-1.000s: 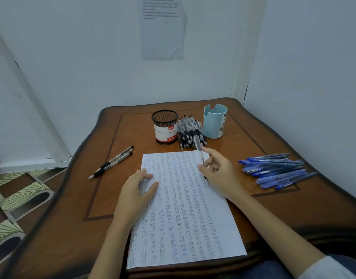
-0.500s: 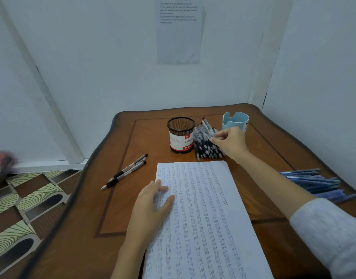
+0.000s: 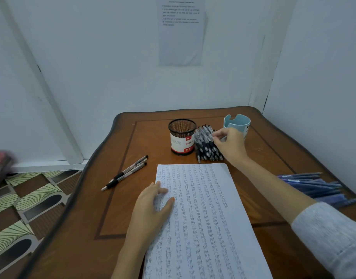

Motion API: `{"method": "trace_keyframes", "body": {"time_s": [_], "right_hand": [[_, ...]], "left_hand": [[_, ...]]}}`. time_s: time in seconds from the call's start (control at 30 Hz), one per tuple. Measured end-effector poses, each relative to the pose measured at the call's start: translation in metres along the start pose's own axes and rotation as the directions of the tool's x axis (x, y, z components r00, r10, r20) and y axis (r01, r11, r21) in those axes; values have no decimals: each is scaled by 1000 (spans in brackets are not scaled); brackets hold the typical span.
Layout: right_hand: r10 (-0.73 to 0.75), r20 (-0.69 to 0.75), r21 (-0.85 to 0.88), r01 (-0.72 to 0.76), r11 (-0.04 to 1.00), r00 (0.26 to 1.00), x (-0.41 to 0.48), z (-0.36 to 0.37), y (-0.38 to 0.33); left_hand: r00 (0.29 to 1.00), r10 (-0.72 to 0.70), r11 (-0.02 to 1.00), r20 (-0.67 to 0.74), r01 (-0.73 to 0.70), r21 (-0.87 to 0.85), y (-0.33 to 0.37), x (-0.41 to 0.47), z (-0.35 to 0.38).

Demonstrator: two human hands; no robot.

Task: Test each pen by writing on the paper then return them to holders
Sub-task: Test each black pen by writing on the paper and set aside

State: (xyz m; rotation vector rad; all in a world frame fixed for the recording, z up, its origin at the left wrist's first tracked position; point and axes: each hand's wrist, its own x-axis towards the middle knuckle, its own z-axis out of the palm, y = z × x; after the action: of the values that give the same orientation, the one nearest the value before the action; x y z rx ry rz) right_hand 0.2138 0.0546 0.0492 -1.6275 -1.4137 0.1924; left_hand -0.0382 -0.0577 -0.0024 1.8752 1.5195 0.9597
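A lined paper (image 3: 205,214) covered in rows of writing lies on the wooden table (image 3: 112,214). My left hand (image 3: 153,208) rests flat on its left edge. My right hand (image 3: 231,146) reaches over a pile of black pens (image 3: 205,147) behind the paper, fingers curled and pinching one pen's pale barrel at the top of the pile. A black mesh holder (image 3: 182,137) with a red and white label stands left of the pile. A light blue holder (image 3: 238,122) stands right of it, partly behind my hand.
Two black pens (image 3: 126,172) lie side by side left of the paper. A heap of blue pens (image 3: 313,186) lies at the table's right edge beside my forearm. White walls close in behind and to the right; patterned floor shows at left.
My right hand carried a pen from the paper's top right corner back to the black pen pile and stays there. My head tilted up. The left hand stays on the paper.
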Motion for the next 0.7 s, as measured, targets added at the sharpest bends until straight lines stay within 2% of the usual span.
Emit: {"method": "trace_keyframes", "body": {"time_s": [0.1, 0.2, 0.27, 0.33, 0.6, 0.7], "right_hand": [[-99, 19, 23, 99, 995, 995, -14, 5, -14], [-195, 211, 61, 186, 981, 958, -24, 19, -31], [-204, 368, 85, 186, 979, 907, -27, 33, -39], [-222, 455, 123, 186, 975, 862, -28, 49, -45], [-302, 583, 179, 243, 953, 754, -16, 104, -56], [-340, 639, 188, 288, 939, 691, -13, 117, -62]], "left_hand": [[1000, -6, 1000, -13, 6, -10, 3, -1, -1], [998, -7, 998, -68, 3, -68, 4, -3, -1], [995, -1, 997, -96, -6, -73, 3, -3, -1], [997, -18, 997, -81, 12, -76, 2, -2, 0], [997, -13, 998, -71, 8, -69, -1, -1, 2], [997, 3, 999, -82, -7, -47, -3, 0, 3]]}}
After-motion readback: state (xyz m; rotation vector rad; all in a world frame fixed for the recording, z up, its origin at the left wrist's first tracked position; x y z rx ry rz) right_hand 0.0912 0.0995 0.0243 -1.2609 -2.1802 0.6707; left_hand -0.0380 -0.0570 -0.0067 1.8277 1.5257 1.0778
